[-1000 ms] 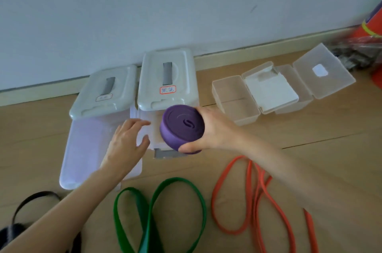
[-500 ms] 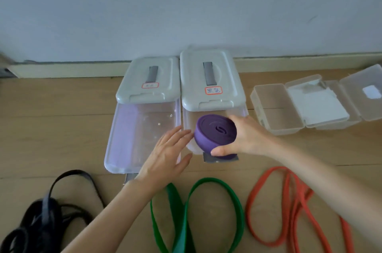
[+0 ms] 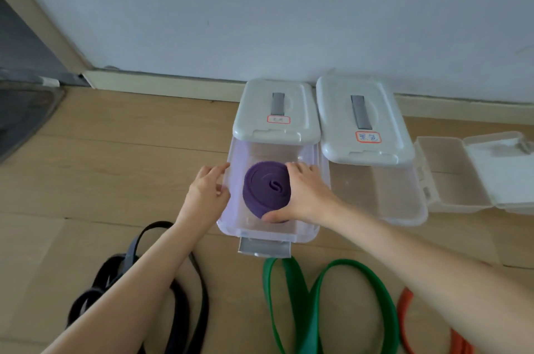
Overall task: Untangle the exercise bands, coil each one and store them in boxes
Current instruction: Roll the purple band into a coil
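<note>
One purple coil [image 3: 266, 187], spiral face up.

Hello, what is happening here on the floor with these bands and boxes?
A person is putting away exercise bands. The right hand grips a coiled purple band inside the left clear box, while the left hand steadies that box's side wall. The black band, green band and orange band lie uncoiled on the floor.

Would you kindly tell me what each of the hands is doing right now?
Left hand: open, fingers resting on the clear box wall.
Right hand: gripping the coiled purple band.
</note>
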